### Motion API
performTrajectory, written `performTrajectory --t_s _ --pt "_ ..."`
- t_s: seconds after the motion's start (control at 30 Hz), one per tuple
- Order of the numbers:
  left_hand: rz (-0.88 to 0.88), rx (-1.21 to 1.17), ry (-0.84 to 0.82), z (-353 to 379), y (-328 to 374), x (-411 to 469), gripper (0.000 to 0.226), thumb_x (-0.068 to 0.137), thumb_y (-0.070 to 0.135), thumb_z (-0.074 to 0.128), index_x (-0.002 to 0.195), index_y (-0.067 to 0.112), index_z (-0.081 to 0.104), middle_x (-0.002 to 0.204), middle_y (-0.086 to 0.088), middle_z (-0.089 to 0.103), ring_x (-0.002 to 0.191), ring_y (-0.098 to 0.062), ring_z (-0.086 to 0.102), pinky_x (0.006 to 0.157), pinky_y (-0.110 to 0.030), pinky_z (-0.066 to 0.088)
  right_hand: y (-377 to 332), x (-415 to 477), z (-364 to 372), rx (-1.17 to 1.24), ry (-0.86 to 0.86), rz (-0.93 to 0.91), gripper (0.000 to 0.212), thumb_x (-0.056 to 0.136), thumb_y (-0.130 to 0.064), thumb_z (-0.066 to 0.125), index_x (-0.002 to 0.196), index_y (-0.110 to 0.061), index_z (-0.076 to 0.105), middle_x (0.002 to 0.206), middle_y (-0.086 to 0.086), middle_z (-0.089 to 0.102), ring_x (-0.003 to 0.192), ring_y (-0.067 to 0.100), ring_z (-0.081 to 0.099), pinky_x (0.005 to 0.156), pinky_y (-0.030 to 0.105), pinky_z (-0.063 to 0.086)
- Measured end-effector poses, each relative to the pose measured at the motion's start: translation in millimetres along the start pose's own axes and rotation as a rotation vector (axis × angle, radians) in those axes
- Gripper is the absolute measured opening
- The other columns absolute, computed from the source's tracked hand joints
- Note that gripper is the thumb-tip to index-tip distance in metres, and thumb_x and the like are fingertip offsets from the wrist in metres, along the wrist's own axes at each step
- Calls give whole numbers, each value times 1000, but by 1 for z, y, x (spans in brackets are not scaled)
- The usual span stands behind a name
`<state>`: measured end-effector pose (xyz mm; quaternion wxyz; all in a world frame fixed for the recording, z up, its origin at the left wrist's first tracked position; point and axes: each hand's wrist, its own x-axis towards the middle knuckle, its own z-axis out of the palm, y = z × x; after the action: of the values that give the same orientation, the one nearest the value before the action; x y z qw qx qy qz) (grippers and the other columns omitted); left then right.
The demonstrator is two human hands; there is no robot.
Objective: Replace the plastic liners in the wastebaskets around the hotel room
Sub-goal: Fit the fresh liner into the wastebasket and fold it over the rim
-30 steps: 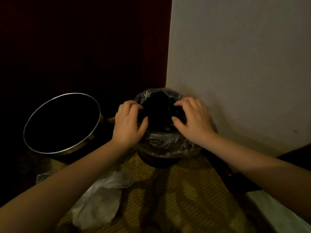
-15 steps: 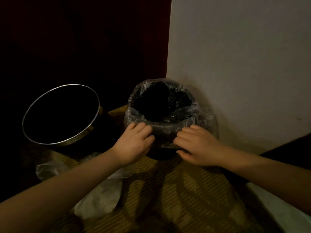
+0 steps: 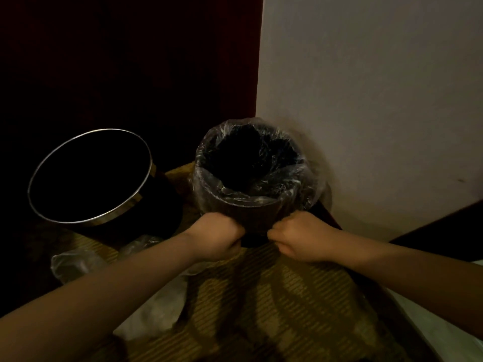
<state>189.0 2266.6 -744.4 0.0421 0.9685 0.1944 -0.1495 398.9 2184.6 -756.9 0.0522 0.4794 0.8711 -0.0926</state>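
A small dark wastebasket (image 3: 257,218) stands on the carpet by the wall corner, with a clear plastic liner (image 3: 261,190) folded over its rim. My left hand (image 3: 217,235) and my right hand (image 3: 300,235) are both fisted on the liner's hem, low on the near side of the basket, a little apart from each other. To the left stands a larger black wastebasket (image 3: 91,178) with a metal rim and no liner visible. A crumpled clear liner (image 3: 154,314) lies on the floor under my left forearm.
A pale wall (image 3: 366,100) rises right behind the lined basket, and a dark red curtain (image 3: 156,61) hangs on the left. Patterned carpet (image 3: 274,309) covers the floor. A white edge (image 3: 444,330) shows at the lower right. More clear plastic (image 3: 73,265) lies at the left.
My hands came off the basket's rim and moved down its near side, drawing the liner's hem lower. Their fingers have curled into fists on the plastic.
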Motion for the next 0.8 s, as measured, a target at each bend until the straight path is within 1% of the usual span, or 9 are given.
performTrajectory --t_s 0.1,0.2,0.27,0.33,0.4,0.47,0.57,0.7,0.8 --pt "229 -57 493 -11 3 -2 20 84 30 48 72 18 59 66 2 57 55 -15 55 50 -24 44 0 -6 -15 115 434 -30 8 82 -21 53 78 -17 57 67 -3 54 59 15 52 55 27 42" --pt "188 -55 745 -28 -5 8 21 80 35 53 81 15 53 80 -4 53 73 -18 48 61 -29 37 12 -4 -32 84 592 77 18 75 -27 56 89 -16 52 81 0 51 75 17 46 67 26 29" --pt "74 -30 712 -36 -15 16 34 79 48 52 92 17 49 94 -4 54 88 -20 47 70 -32 35 24 -1 -37 76 518 163 36 77 -40 54 106 -19 53 100 1 55 95 19 49 82 27 30" --pt "2 9 414 -40 -28 20 46 81 62 49 96 20 57 95 0 59 92 -20 55 76 -33 40 37 0 -41 66 327 160 49 81 -53 54 119 -22 57 115 -1 59 112 18 50 104 35 31" --pt "-67 126 67 -39 -39 22 56 82 72 45 93 20 64 84 4 62 81 -17 59 72 -30 47 52 3 -47 -34 118 134 48 84 -60 56 114 -23 63 108 -3 64 111 18 53 115 44 21" --pt "-132 163 -45 -43 -46 22 56 82 71 46 95 21 67 78 6 60 76 -15 59 67 -29 48 65 4 -54 -113 37 169 43 85 -58 59 108 -22 67 102 -2 65 111 20 54 118 45 14" --pt "-122 132 7 -44 -50 23 51 83 68 47 93 21 65 75 7 55 74 -14 56 66 -29 46 74 6 -57 -133 46 187 55 82 -60 60 126 -25 59 122 -1 59 127 21 45 119 46 5" --pt "125 -7 360 -41 -57 17 54 83 68 39 92 20 64 88 4 60 81 -13 57 74 -30 45 55 11 -60 12 84 129 87 80 -66 58 151 -30 23 151 -5 33 141 15 27 118 38 -3" --pt "64 -144 270 -41 -69 13 70 84 73 21 80 18 64 76 4 60 67 -13 56 64 -35 48 39 21 -61 72 -42 72 62 83 -69 54 130 -30 54 116 -6 63 106 13 57 108 38 37"
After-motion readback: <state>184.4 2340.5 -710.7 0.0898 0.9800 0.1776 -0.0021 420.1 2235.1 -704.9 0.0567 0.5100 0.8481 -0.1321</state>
